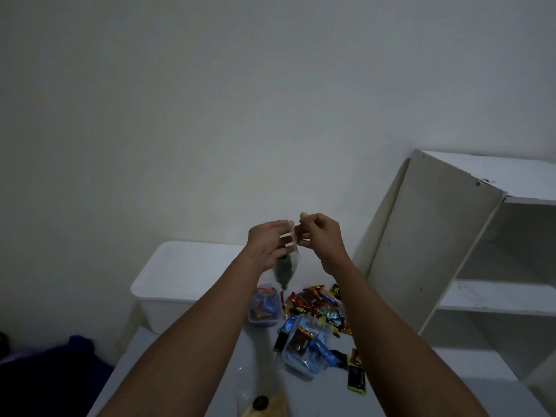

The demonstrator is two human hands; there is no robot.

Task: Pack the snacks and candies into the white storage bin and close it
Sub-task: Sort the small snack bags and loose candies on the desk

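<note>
My one feed comes from the wide-angle camera on the person's head. It faces forward and only slightly down: the plain white wall point(210, 100) fills the upper half, the flat white tabletop point(258, 347) lies close below. The left hand point(267, 245) and right hand point(322, 239) meet mid-frame, forearms running up from the bottom edge; the white open shelf unit point(430, 236) leans at right.
</note>
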